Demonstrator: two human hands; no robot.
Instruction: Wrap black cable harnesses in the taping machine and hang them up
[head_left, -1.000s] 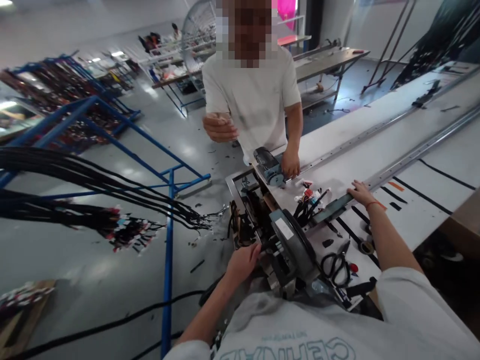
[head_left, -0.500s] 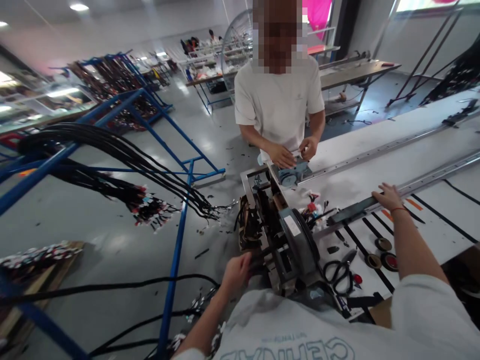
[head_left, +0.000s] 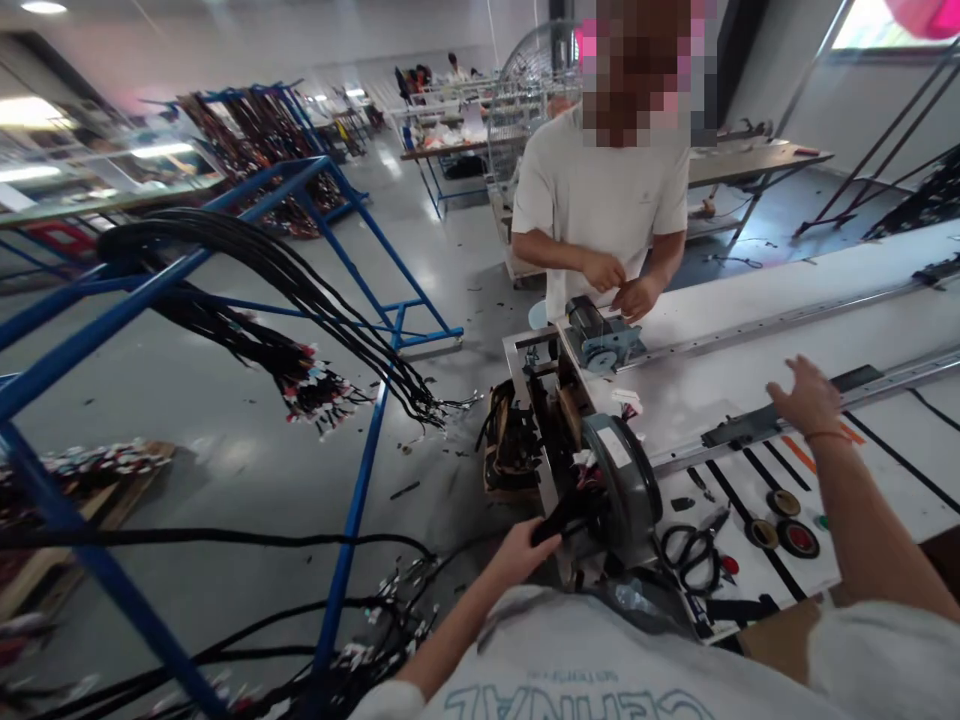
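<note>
A smooth white table (head_left: 697, 372), right of the drum-shaped grey housing (head_left: 628, 495), is bearing three round rolls (head_left: 798, 539) and one pair of scissors (head_left: 709, 540). Left of the housing, the left hand (head_left: 527, 552) is gripping one black bundle (head_left: 564, 514); rightward, the right hand (head_left: 810, 397) is holding its fingers wide.

Clearly a factory workshop, to go by the blue rack (head_left: 363, 480) hung with black cables (head_left: 247, 250) and the second loaded rack (head_left: 255, 150) farther back. Shown also by a long white workbench (head_left: 750, 365) fitted with metal rails (head_left: 679, 458), with a machine (head_left: 628, 490) at its end and scissors (head_left: 709, 545) and tape rolls (head_left: 784, 502) lying on top. Borne out by the grey floor (head_left: 247, 480) strewn with scraps (head_left: 405, 490), the large fan (head_left: 525, 90), the worktable (head_left: 772, 160) behind and the co-worker (head_left: 600, 190) at the workbench.
</note>
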